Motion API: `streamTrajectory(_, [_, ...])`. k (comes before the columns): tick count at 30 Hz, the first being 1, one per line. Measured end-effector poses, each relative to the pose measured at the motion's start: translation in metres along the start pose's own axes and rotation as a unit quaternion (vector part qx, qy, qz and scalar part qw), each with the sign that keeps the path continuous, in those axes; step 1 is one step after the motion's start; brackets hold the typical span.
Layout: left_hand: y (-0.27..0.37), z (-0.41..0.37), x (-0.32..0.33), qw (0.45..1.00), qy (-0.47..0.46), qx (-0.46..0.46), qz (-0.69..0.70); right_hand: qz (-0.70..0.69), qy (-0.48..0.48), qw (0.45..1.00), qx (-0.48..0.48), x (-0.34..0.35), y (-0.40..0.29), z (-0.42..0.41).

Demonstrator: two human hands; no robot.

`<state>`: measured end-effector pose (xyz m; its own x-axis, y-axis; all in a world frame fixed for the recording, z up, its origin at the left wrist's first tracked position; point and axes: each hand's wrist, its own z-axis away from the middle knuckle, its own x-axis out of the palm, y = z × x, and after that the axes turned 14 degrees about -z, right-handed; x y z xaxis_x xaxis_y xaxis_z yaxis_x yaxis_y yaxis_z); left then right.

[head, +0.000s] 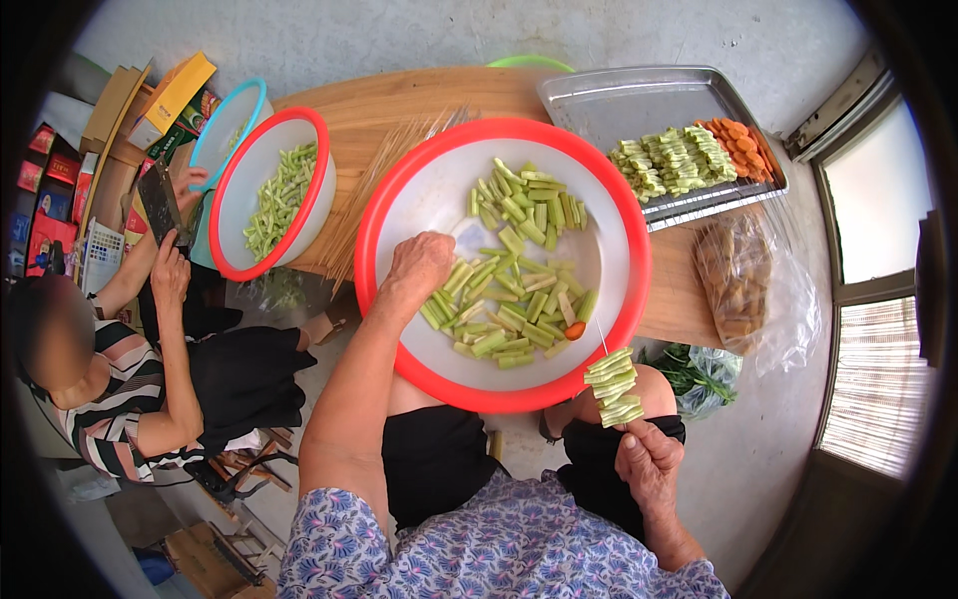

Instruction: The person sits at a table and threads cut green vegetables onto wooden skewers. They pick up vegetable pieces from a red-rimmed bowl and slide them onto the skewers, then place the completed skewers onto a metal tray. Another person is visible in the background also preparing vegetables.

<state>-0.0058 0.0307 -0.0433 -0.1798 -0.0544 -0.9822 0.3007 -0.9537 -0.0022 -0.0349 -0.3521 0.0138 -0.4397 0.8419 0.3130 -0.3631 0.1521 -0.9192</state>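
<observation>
A white plastic basin with a red rim (503, 131) holds many cut green stem pieces (516, 314), probably celery, in two heaps. One orange carrot piece (575, 331) lies among them. My left hand (420, 262) reaches into the basin, at the left of the lower heap; its fingertips are hidden, so what it holds is unclear. In front of my right knee, my right hand (650, 468) pinches the lower end of a thin skewer (601, 335). Green pieces (612, 385) are threaded closely along it, and the bare tip points up toward the basin rim.
A metal tray (629, 97) holds filled green skewers (677, 165) and carrot slices (741, 150). Bare skewers (374, 180) lie on the wooden table (329, 97). A bag of brown food (733, 277) is at right. Left, a person (165, 359) holds a cleaver (159, 198) by another red-rimmed basin (318, 202).
</observation>
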Motion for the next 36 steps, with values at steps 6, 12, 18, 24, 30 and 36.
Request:
streamTrajectory(6, [0.001,-0.050,0.026,0.983,0.147,-0.058,0.093,-0.024,0.004,0.999,0.021,-0.001,-0.002,0.002])
streamTrajectory(12, [0.024,-0.071,0.031,0.980,0.179,-0.048,0.066,-0.029,0.006,0.999,0.026,0.000,-0.003,0.003])
streamTrajectory(18, [0.021,-0.076,0.049,0.975,0.199,-0.038,0.087,-0.032,0.005,0.999,0.030,0.003,-0.005,0.002])
streamTrajectory(24, [0.010,-0.067,0.043,0.995,0.075,-0.062,0.035,-0.029,-0.003,0.999,0.022,0.005,-0.006,0.000])
streamTrajectory(30, [-0.010,-0.051,0.026,0.974,0.023,-0.145,0.174,-0.076,0.008,0.996,0.034,-0.001,0.000,0.002])
streamTrajectory(36, [-0.002,-0.054,0.044,0.959,0.201,-0.059,0.193,-0.081,0.005,0.996,0.044,-0.002,-0.002,0.003])
